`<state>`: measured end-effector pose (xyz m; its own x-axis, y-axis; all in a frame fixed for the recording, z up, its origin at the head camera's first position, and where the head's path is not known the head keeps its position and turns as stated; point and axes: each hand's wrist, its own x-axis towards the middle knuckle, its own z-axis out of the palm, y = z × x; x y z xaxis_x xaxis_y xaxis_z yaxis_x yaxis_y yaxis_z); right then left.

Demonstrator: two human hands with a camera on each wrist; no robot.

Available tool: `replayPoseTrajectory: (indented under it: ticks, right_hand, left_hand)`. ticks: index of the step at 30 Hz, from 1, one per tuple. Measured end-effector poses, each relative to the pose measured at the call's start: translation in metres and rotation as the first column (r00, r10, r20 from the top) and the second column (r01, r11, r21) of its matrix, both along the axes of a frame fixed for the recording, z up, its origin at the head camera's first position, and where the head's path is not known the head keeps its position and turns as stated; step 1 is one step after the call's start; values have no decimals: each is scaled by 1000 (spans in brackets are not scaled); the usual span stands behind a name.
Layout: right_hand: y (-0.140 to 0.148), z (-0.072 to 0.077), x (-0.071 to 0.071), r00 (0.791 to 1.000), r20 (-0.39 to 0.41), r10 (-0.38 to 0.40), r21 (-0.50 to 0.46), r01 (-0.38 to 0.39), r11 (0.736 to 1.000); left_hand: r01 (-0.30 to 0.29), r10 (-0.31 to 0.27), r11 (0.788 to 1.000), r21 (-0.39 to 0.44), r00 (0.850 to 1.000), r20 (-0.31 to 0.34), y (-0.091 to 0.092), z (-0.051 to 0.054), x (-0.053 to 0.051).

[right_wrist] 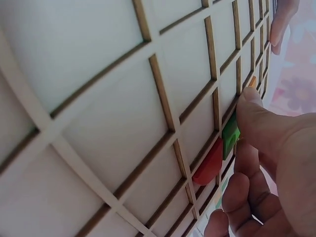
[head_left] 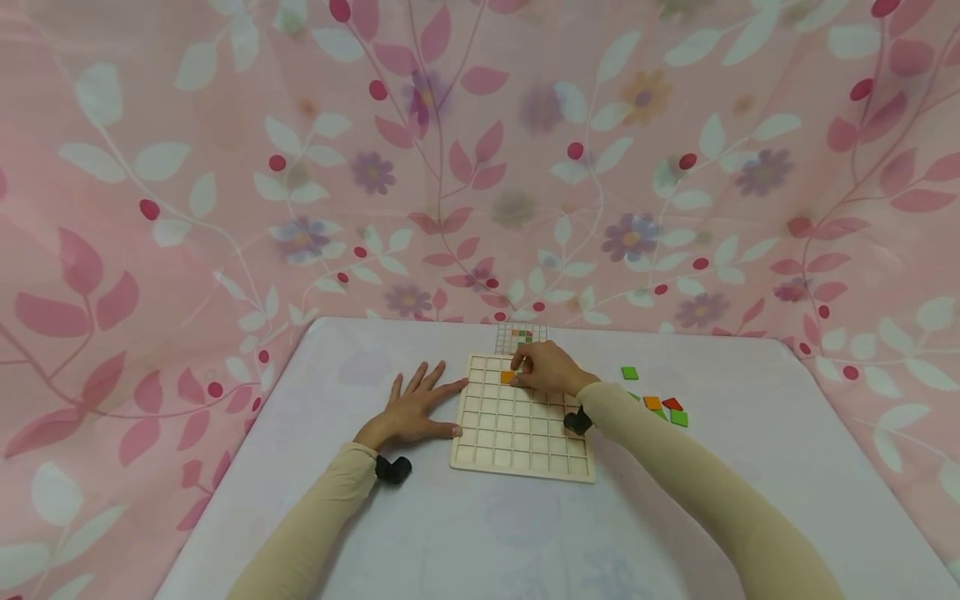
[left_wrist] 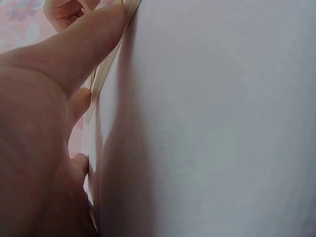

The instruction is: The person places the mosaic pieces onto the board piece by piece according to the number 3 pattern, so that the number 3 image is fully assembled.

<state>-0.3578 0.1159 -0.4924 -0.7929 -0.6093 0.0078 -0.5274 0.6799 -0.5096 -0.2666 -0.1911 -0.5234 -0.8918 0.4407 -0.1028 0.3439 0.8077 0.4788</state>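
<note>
A pale wooden grid board (head_left: 495, 437) lies flat on the table. My left hand (head_left: 412, 412) is spread beside it, thumb and index fingertip touching its left edge; the left wrist view shows the thumb against that edge. Over the far part of the board, my right hand (head_left: 551, 369) has its thumb and fingertips at an orange square tile (head_left: 507, 377) in a far-row cell. In the right wrist view, the thumb tip meets the orange tile (right_wrist: 252, 82), while a green tile (right_wrist: 230, 134) and a red tile (right_wrist: 208, 164) sit in cells close by. The index fingertip is partly hidden.
Behind the board lies a gridded card (head_left: 510, 339) with a small coloured pattern. To the right are several loose tiles, among them a green one (head_left: 629, 373), an orange one (head_left: 652, 402) and a red one (head_left: 672, 404). Patterned pink cloth (head_left: 480, 167) hangs behind the table.
</note>
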Motion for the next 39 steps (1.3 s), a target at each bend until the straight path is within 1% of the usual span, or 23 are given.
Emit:
replayPoseTrajectory:
  ticks: [4,9,16,20,25,32,35,39]
  right_hand:
    - [1,0,0,1000,11,-10,12,10,1000]
    - [3,1,2,1000,-7,1,25,-1,1000]
    - [17,14,7,999,-46,23,20,-22,1000]
    - [34,22,7,998,-68,7,31,-5,999]
    - [60,33,9,996,-78,-47,45,50,998]
    - [96,49,19,994,-85,-66,46,70,996]
    - [108,53,25,994,-85,-67,47,71,996]
    - [125,53,32,995,-78,-55,67,61,996]
  left_hand:
    - [0,0,1000,3,1000,-2,1,1,0]
    - [-6,6,1000,-12,1000,11,2,-1,-1]
    - [-8,8,1000,-16,1000,-2,3,-2,-1]
    - [-6,6,1000,-10,1000,-6,3,-1,0]
    - [-8,8,1000,-9,1000,-10,3,0,1]
    - [-11,11,1000,-16,1000,-9,2,0,1]
    - [-14,14,1000,-19,1000,-11,2,-1,1]
    - [-17,17,1000,-17,1000,-9,3,0,1]
